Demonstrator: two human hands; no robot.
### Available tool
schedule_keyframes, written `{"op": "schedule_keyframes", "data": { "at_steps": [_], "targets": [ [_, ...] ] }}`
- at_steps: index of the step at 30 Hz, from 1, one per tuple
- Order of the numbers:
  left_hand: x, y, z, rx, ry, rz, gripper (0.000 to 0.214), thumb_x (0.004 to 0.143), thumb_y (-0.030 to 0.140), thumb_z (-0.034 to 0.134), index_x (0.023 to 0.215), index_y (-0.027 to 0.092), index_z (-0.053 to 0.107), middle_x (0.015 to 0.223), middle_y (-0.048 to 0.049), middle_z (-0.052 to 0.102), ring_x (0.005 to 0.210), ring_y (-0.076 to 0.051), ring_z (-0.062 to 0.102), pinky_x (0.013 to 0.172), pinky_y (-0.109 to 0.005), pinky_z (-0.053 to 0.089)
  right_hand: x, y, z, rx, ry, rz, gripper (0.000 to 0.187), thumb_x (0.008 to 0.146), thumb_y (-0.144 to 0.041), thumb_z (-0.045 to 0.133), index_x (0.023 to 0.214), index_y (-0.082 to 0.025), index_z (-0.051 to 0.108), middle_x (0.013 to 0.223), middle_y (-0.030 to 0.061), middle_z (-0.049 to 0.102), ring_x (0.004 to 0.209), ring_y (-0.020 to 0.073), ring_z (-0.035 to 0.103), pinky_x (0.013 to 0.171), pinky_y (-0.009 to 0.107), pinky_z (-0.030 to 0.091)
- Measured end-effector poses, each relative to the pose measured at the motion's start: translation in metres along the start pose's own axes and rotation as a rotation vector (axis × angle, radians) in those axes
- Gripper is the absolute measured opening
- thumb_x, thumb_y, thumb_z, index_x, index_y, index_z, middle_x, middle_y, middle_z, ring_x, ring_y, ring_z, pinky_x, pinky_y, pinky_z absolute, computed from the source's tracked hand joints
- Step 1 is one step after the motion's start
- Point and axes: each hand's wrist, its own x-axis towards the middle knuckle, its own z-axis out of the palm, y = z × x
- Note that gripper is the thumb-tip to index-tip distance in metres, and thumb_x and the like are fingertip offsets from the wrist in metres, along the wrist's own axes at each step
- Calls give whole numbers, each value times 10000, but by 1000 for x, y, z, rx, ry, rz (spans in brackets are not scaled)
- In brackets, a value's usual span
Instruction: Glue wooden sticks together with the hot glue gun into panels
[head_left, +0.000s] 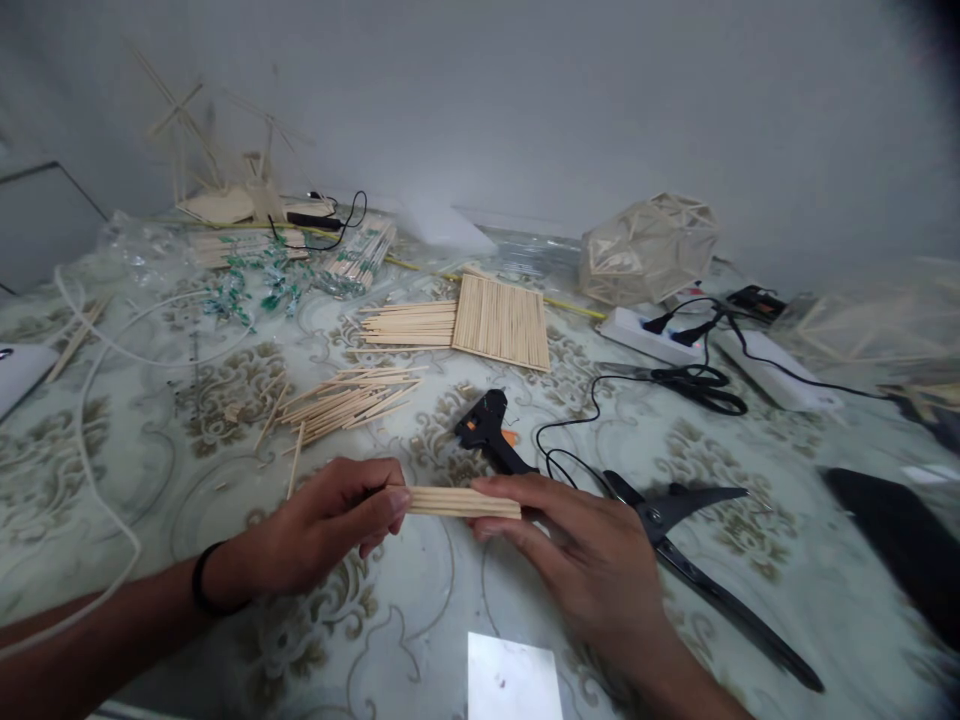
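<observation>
Both my hands hold a short bundle of thin wooden sticks point(459, 501) level above the patterned tablecloth. My left hand point(330, 525), with a black band on its wrist, pinches the bundle's left end. The right end is gripped by the fingers of my right hand point(581, 555). Just behind the bundle lies a black glue gun point(489, 430) with its black cord. A loose heap of sticks point(349, 398) lies beyond my left hand, and a flat glued panel of sticks point(501, 321) sits farther back.
Large black shears point(701, 560) lie right of my right hand. Black scissors point(694, 383), a white power strip point(645, 335), a stick polyhedron point(649, 248), a stick model point(217, 170), white cord point(90, 440), a white sheet point(514, 678) and a dark object point(900, 545) surround them.
</observation>
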Motion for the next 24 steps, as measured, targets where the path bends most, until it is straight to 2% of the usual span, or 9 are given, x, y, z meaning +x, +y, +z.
{"op": "schedule_keyframes", "data": {
  "at_steps": [8,11,13,16,20,24],
  "targets": [
    [1,1,-1,27,-3,26,414,1051,430,438,721,191,512,638,37,519,592,-118,452,568,-257,369,-1,5,1,13,-8,-25,111,936,-237,748,1043,-259,772,921,-16,830,740,130,776,680,191,627],
    [3,3,-1,112,15,22,434,1050,432,429,691,192,469,616,52,446,576,-109,400,542,-252,328,1,9,5,33,-46,-96,128,940,-236,743,1065,-209,738,945,22,802,827,147,757,768,227,622],
    [4,3,1,200,17,22,446,1045,440,436,674,193,432,610,63,375,568,-104,348,522,-254,279,0,10,9,26,-92,-162,140,970,-250,706,1093,-183,717,956,46,784,860,166,737,810,269,616],
    [4,-1,4,296,-1,40,440,1046,425,444,675,194,391,623,67,329,577,-101,322,533,-258,263,-4,9,15,-66,-185,-208,211,1035,-289,601,1178,-165,694,925,63,755,826,182,712,765,295,611],
    [2,-5,7,334,-12,27,429,1045,408,443,678,199,365,635,63,339,588,-104,327,537,-263,261,-9,5,21,-206,-299,-173,328,1091,-334,457,1278,-143,647,929,80,727,830,198,724,728,310,614],
    [1,-3,8,325,-13,27,408,1043,364,432,679,206,340,630,63,306,579,-104,305,528,-268,255,-11,2,24,-282,-347,-154,334,1113,-332,369,1236,-166,632,960,79,727,822,209,736,685,326,618]
  ]
}}
